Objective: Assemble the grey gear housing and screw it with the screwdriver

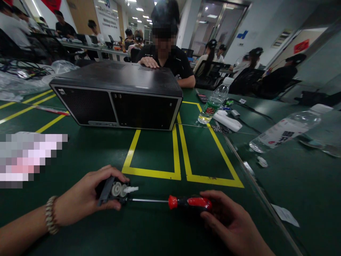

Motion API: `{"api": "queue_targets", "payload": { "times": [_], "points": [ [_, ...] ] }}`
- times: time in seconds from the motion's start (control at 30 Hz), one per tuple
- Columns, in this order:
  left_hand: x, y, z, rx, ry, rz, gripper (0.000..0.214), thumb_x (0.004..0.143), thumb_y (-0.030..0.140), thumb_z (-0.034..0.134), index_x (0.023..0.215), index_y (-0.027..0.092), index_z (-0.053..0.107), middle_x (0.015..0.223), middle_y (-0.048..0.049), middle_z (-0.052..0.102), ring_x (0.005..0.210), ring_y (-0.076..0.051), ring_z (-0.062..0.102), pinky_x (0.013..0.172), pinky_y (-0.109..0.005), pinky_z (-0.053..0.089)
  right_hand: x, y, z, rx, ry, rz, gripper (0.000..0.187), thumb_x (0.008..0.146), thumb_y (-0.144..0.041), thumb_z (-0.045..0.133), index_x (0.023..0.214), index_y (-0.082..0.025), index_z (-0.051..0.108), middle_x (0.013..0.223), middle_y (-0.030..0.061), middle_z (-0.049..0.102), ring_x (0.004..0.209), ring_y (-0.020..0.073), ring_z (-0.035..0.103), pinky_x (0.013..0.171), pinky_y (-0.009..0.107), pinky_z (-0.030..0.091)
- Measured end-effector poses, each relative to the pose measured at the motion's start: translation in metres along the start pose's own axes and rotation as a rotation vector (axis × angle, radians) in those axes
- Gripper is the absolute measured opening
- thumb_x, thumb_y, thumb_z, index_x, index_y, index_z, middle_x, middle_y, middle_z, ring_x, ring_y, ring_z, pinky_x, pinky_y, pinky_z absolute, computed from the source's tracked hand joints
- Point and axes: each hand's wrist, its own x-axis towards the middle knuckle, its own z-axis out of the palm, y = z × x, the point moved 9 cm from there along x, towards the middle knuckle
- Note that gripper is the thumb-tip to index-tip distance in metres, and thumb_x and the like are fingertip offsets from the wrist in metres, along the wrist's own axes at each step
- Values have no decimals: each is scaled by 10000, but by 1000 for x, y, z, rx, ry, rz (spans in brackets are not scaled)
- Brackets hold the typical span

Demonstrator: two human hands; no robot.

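Observation:
Low in the head view, my left hand (87, 195) is closed around a small dark grey gear housing (105, 192). White gears (119, 189) show on its open side, and a white shaft (131, 189) sticks out to the right. My right hand (229, 220) grips a red and black screwdriver (191, 202) by the end of its handle. The screwdriver's metal shank lies level and points left, its tip at the housing's lower right corner. Whether the tip sits in a screw is too small to tell.
A black computer case (117, 94) lies across the green table (157, 227), marked with yellow tape (151, 173). Behind it a person (170, 53) rests a hand on top. Plastic bottles (213, 101) and a white paper scrap (285, 214) are on the right; plastic wrap (26, 80) is at left.

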Motion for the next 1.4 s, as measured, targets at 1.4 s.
{"api": "queue_targets", "payload": {
  "times": [1.4],
  "points": [
    [1,1,-2,-22,6,6,483,862,378,855,1277,280,627,1231,-48,719,1045,-220,739,885,-343,609,-4,-6,-2,63,3,-48,486,947,-289,699,1425,-255,617,1075,93,788,831,232,805,709,341,711]
  ]
}}
